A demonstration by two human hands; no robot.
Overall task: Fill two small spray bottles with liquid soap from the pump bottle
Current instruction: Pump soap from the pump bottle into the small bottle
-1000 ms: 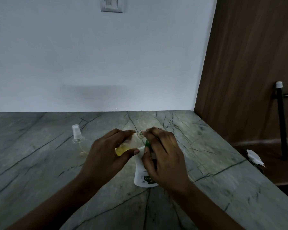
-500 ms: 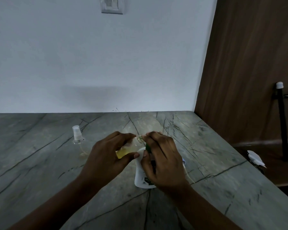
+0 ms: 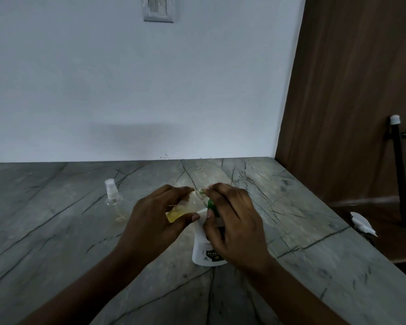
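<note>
Little shifts: our left hand (image 3: pixel 150 221) still grips the part-filled spray bottle (image 3: pixel 182 208), our right hand (image 3: pixel 232 221) clasps the pump bottle (image 3: pixel 201 245); filling continues.

The small clear plastic bottle (image 3: pixel 181 211) in the left hand (image 3: pixel 155 221) shows pale yellow liquid. Under the right hand (image 3: pixel 234 221), the white plastic pump bottle (image 3: pixel 201 245) has a bright green pump head (image 3: pixel 211 206) and a dark label. Left of the left hand lies a clear spray top (image 3: pixel 111 191) with a frosted white nozzle. Beneath both hands, thin dark veins cross the grey-green stone countertop (image 3: pixel 56 231). Beyond the hands is a plain white wall (image 3: pixel 127 90); right of them, a brown wood-grain panel (image 3: pixel 349 90).
</note>
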